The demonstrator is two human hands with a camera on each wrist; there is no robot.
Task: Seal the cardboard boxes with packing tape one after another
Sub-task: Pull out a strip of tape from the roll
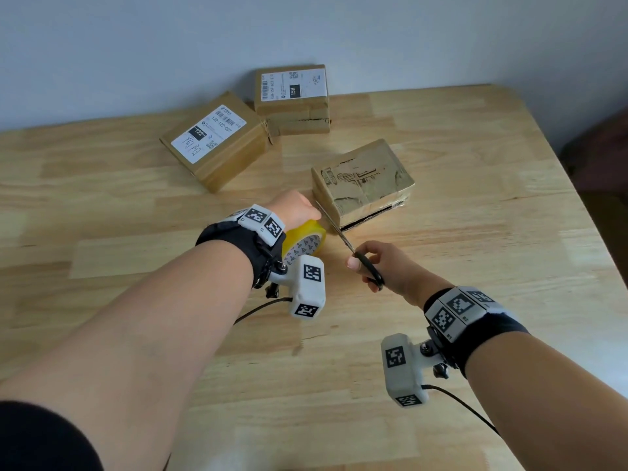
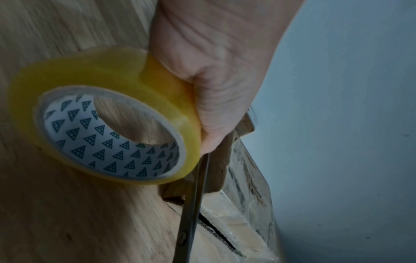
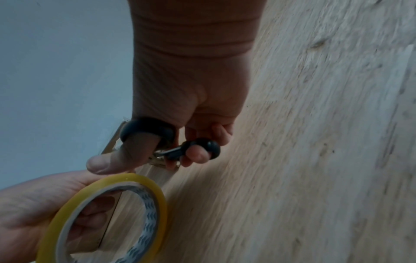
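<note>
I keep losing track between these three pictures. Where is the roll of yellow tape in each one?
Head: tape roll at centre, under the left hand.
Left wrist: tape roll fills the left half.
Right wrist: tape roll at bottom left.
Shared landmark: the scissors, beside the roll in every view.

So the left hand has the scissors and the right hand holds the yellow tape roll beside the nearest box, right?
Swapped. In the head view the left hand grips the yellow tape roll, and the right hand holds the scissors. Both are beside the nearest box, as you said.
</note>
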